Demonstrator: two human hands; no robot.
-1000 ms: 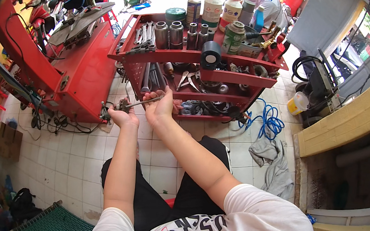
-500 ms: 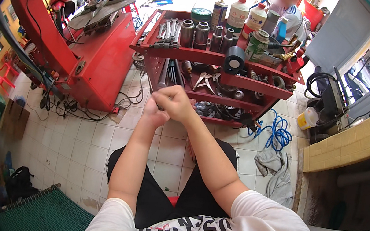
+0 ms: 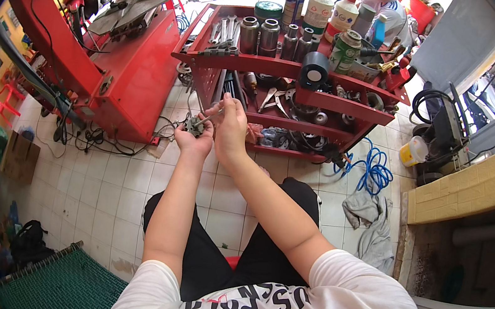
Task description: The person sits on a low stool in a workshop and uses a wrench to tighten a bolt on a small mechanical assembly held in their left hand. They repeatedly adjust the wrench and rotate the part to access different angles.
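Just in front of the tool trolley, my left hand (image 3: 197, 142) is palm up, its fingers curled round a small grey metal part (image 3: 194, 125). My right hand (image 3: 231, 128) is close beside it on the right, thumb pointing up. A thin tool with a metal shaft (image 3: 206, 121) slants from the metal part up to the right hand's fingers, which are closed on it. The tool's exact kind does not show, and its upper end is mostly hidden by the right hand.
The red trolley (image 3: 272, 67) carries wrenches (image 3: 224, 30), large sockets (image 3: 268, 37), bottles and spray cans. A red machine (image 3: 138, 76) stands left. Blue hose (image 3: 371, 172) and a grey cloth (image 3: 370, 225) lie right on the tiles. Another person (image 3: 393, 20) sits beyond the trolley.
My right hand was folded over the left; now it has turned thumb up and moved slightly aside. The left palm has turned up, bringing the metal part and the tool shaft into sight.
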